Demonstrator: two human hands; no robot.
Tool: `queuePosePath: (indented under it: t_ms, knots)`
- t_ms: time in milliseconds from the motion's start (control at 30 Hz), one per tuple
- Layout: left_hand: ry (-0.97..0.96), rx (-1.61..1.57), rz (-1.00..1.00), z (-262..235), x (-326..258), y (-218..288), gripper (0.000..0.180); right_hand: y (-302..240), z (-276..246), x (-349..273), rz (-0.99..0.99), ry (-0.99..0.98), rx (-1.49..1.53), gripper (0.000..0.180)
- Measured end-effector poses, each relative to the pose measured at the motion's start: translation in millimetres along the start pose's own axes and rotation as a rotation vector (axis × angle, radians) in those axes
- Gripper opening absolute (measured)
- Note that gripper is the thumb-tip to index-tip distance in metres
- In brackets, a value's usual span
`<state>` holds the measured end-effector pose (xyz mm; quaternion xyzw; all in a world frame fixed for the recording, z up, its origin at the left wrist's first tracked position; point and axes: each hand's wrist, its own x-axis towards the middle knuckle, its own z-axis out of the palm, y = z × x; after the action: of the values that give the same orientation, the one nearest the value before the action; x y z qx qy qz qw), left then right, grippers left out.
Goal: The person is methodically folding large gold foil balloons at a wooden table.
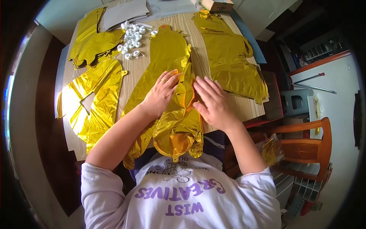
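A flat gold foil balloon (166,49) stretches from the middle of the table over its near edge toward my lap, its right side creased and partly folded. On this foil lies my left hand (159,94), a ring on one finger, its fingers stretched out and pressed flat. My right hand (215,104) is at the foil's right edge, fingers extended and thumb apart, touching the raised crease. Neither hand grips anything. Other flat gold foil balloons lie around: one at far left (87,40), one with a hole at near left (108,87), one at right (227,49).
Small white ribbon rolls (133,36) are heaped beyond the foil, beside white sheets (126,14). A cardboard box (217,5) sits at the far edge. A wooden chair (305,147) stands at right, with a clear bag of gold foil (271,149) near it.
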<state>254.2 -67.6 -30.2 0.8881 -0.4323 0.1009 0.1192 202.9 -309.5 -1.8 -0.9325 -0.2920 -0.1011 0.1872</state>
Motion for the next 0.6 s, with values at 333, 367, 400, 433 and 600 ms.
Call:
queuePosePath:
  t_ms: [333, 367, 400, 433, 600]
  knots:
    - [0.190, -0.371, -0.079, -23.6, 7.4, 4.8, 0.044, 5.1, 8.5, 8.3, 0.055, -0.133, -0.040, 0.063]
    - [0.207, -0.354, -0.122, -34.4, 6.1, 6.2, 0.043, 5.6, 8.1, 7.1, 0.053, -0.133, -0.038, 0.064]
    - [0.222, -0.337, -0.164, -46.9, 2.1, 7.8, 0.043, 6.8, 8.4, 5.8, 0.051, -0.132, -0.034, 0.064]
    - [0.237, -0.320, -0.206, -54.2, -3.6, 7.9, 0.042, 7.9, 8.8, 4.5, 0.049, -0.130, -0.030, 0.064]
    - [0.227, -0.172, -0.176, -47.0, -45.9, -11.9, 0.030, 7.3, 9.9, 7.3, 0.037, -0.120, -0.030, 0.066]
